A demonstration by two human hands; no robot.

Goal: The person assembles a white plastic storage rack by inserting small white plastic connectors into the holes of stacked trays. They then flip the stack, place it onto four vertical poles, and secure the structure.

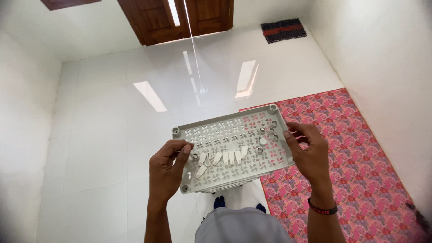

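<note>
Glossy white tile floor, white walls, wooden door at 12 o'clock, dark mat at 1 | pink patterned rug at 3–5, open floor at 9 | perforated grey tray held centre | left hand pinching near edge, right hand gripping right edge | loose white pieces on tray.

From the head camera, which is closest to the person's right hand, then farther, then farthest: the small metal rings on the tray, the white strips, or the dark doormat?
1. Metal rings, just left of the right hand.
2. White strips, mid-tray, toward the left hand.
3. Doormat, far across the floor by the door.
</note>
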